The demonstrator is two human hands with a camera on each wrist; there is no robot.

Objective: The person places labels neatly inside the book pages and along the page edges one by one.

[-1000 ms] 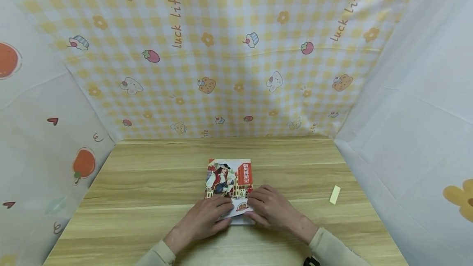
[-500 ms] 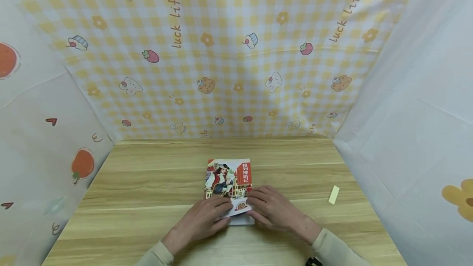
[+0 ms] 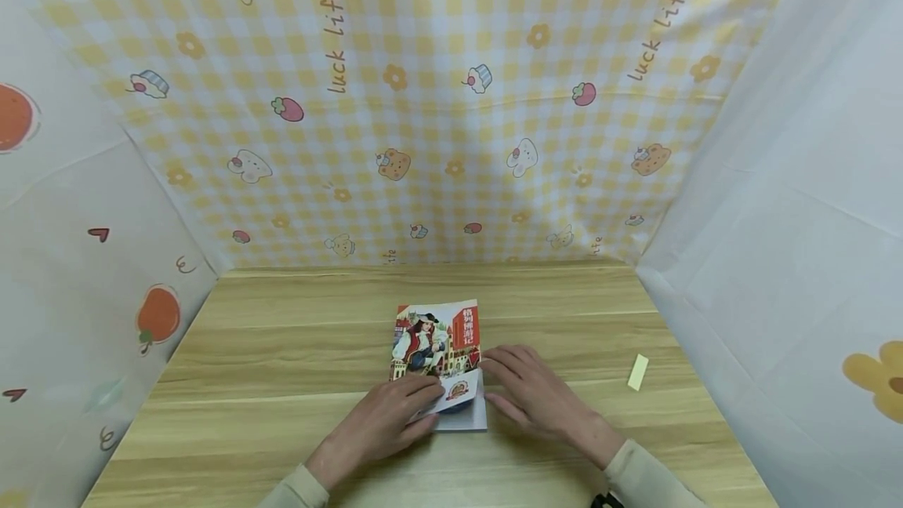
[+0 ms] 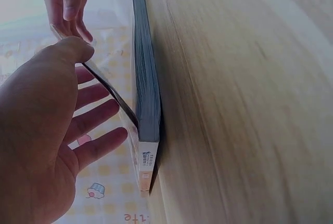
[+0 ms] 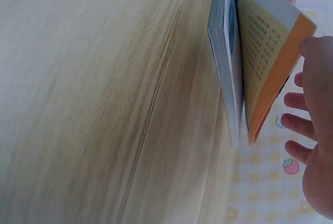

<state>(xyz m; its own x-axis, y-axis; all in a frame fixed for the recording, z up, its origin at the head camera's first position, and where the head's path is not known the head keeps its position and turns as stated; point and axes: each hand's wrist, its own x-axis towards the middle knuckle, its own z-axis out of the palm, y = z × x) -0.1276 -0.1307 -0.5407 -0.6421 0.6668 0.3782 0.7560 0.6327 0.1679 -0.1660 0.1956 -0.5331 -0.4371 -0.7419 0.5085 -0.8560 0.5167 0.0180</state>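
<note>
Rectangular paperback book with colourful illustrated front (image 3: 430,339) lies mid pale-wood tabletop (image 3: 282,335), cover raised toward five o'clock. Left hand (image 3: 384,415), book's eight o'clock, pinches cover; right hand (image 3: 542,398), four o'clock, fingers loosely extended, contact unclear. Pale-yellow rectangular strip (image 3: 638,372) well apart, three o'clock.

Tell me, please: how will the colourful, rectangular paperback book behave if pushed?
The colourful, rectangular paperback book would probably slide, not tip, because it lies flat. Its thin, printed paper cover looks flexible: its near right corner bends upward. The thick, grey-edged page block may be stiffer.
</note>
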